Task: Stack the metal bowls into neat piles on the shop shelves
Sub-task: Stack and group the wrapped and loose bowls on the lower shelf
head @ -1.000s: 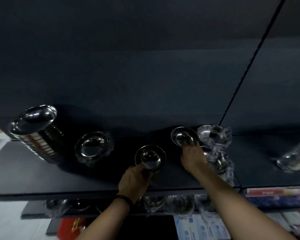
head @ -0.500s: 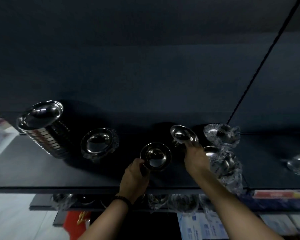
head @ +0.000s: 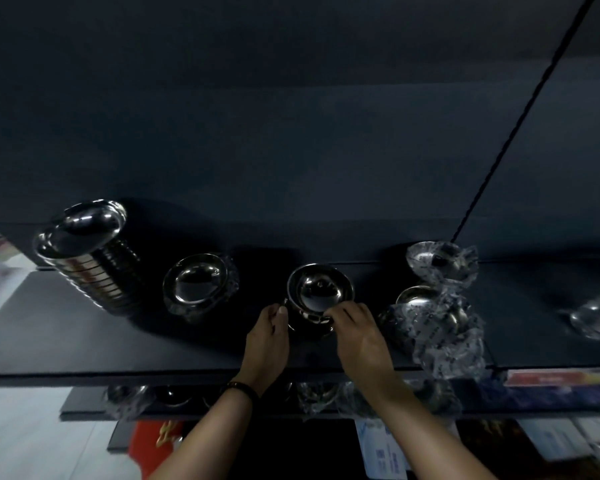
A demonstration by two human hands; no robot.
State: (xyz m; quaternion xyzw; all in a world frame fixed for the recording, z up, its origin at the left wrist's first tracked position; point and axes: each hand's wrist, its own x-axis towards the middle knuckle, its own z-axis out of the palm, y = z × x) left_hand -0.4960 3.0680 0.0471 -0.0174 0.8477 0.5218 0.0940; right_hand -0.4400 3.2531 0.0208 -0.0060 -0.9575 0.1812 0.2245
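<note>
— What's on your dark shelf [head: 66, 344]?
— At your far left a tall stack of metal bowls [head: 87, 251], then a plastic-wrapped bowl [head: 198, 285], then a small pile of bowls [head: 317, 296] mid-shelf.
— And rightward?
— Wrapped bowls [head: 437, 306] heaped together, another wrapped bowl [head: 596, 317] well apart.

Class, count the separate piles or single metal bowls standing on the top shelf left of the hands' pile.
2: a tall stack at the far left, and a plastic-wrapped bowl between it and the pile both hands hold. None seem hidden there.
</note>
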